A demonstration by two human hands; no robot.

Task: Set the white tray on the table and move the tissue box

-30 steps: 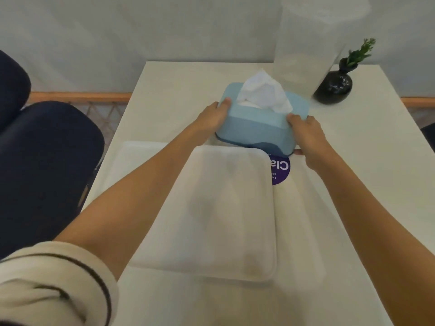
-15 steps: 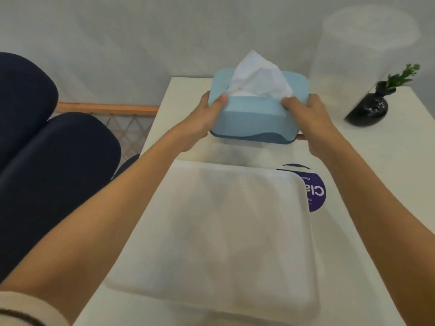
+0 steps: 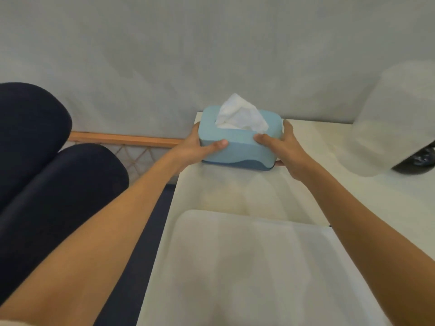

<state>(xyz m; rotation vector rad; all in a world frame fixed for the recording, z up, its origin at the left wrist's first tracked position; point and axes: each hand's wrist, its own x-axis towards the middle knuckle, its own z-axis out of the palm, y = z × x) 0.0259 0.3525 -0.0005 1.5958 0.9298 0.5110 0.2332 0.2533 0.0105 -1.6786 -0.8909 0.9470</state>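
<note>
The blue tissue box (image 3: 237, 147), a white tissue sticking out of its top, is at the table's far left corner near the wall. My left hand (image 3: 196, 148) grips its left end and my right hand (image 3: 280, 147) grips its right end. Whether the box rests on the table or hovers just above it, I cannot tell. The white tray (image 3: 235, 267) lies flat on the white table (image 3: 329, 147), close to me, between my forearms.
A tall frosted translucent container (image 3: 395, 118) stands at the right, half hiding a black vase (image 3: 416, 161). Dark blue seat cushions (image 3: 47, 180) lie left of the table, with a wooden rail (image 3: 122, 138) and the grey wall behind.
Both hands have carried the tissue box away from the tray to the table's far left corner. The view has swung left, and the purple sticker is now hidden.
</note>
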